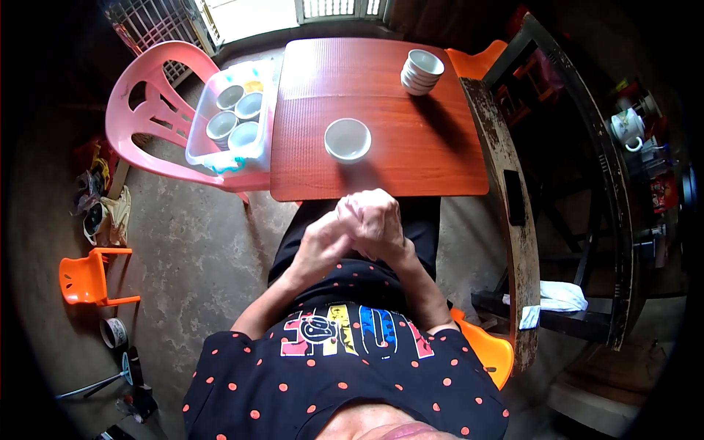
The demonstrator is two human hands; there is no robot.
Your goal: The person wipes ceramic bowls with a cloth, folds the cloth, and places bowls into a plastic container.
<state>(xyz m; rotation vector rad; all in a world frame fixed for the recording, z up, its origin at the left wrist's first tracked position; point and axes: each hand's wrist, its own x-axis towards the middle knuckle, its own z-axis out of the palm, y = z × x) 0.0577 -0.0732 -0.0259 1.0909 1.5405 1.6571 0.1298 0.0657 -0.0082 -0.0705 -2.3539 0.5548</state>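
Observation:
My left hand (323, 238) and my right hand (380, 224) are pressed together in front of my lap, just short of the table's near edge. The fingers of both are curled closed against each other, and whatever may lie between them is hidden. Closest to them on the red-brown table (308, 176) stands a single white bowl (347, 141), upright. A stack of several white bowls (420, 77) rises near the far right corner of the table.
On a pink plastic chair (158, 121) at the left, a clear plastic box (196, 150) holds several bowls. A worn wooden bench (522, 271) with a dark phone-like object (515, 196) and a white cloth (563, 296) runs along the right. A small orange chair (81, 279) is at the left.

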